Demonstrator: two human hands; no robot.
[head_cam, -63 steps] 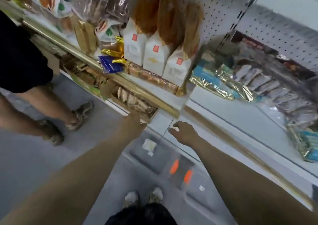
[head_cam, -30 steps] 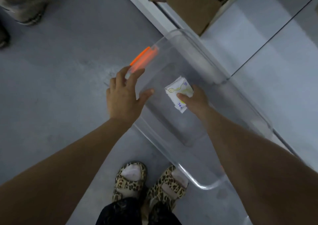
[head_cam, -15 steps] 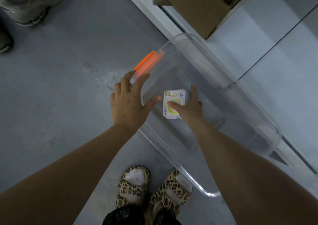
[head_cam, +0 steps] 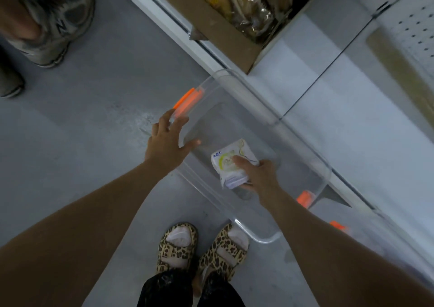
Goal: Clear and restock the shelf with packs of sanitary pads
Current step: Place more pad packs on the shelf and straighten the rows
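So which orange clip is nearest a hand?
The orange clip by the left hand; the other two clips sit farther right.

Lidless bin (head_cam: 263,109) at centre, left hand (head_cam: 164,147) on its 10 o'clock rim, right hand (head_cam: 260,175) gripping pack (head_cam: 231,165) mid-bin, box (head_cam: 223,36) blocking shelf (head_cam: 352,118) at 12 o'clock, bare shelf at 2 o'clock, free floor (head_cam: 70,142) at 9 o'clock, sneaker (head_cam: 54,27) at 10 o'clock.

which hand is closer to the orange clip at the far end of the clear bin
Left. The left hand is at the rim of the clear bin, fingertips beside the orange clip; the right hand is farther off, over it, gripping the pad pack.
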